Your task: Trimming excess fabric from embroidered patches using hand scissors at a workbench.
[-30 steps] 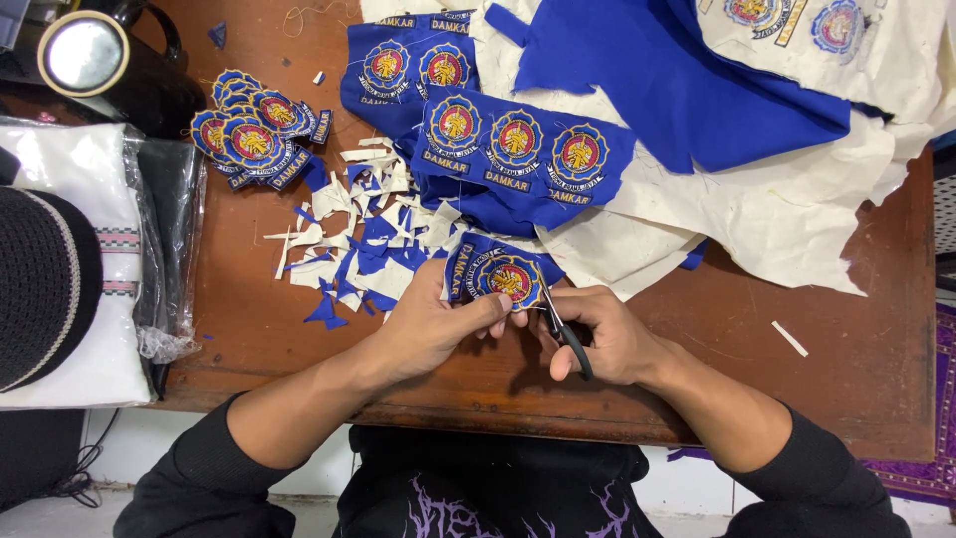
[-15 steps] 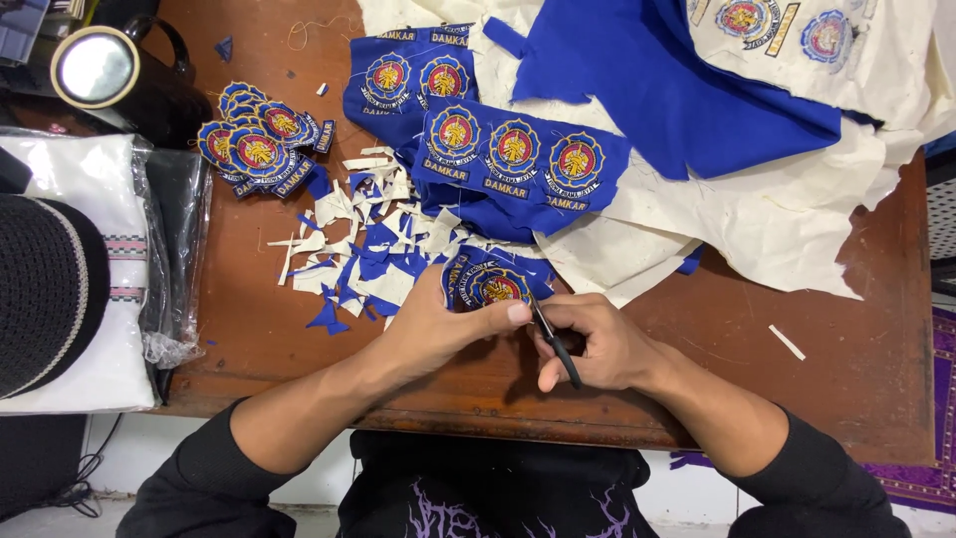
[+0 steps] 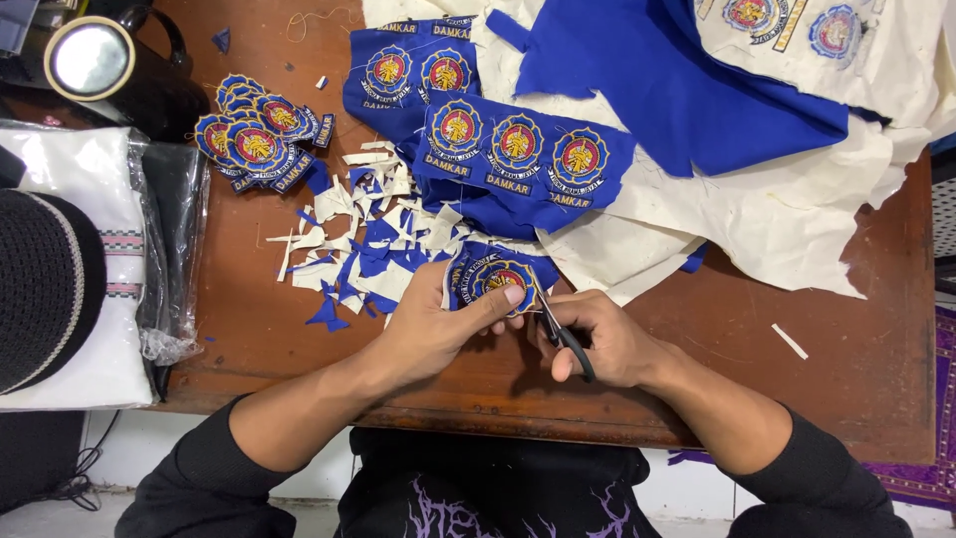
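Wooden table (image 3: pixel 846 369) fills frame; blue fabric sheet (image 3: pixel 677 80) upper right; scrap pile (image 3: pixel 368 239) centre-left. Left hand (image 3: pixel 438 324), fingers pinched on embroidered patch (image 3: pixel 493 279) at centre. Right hand (image 3: pixel 597 339) wrapped around small scissors (image 3: pixel 558 324), blades at patch edge.

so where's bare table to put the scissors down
Bare wood right of the right hand, below the cream backing, with one white sliver. Another patch lies between the scraps and plastic bag. The top middle is crowded with blue cloth.

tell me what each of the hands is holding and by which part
Left hand pinches the embroidered patch by its lower edge; right hand holds small scissors by the handles.
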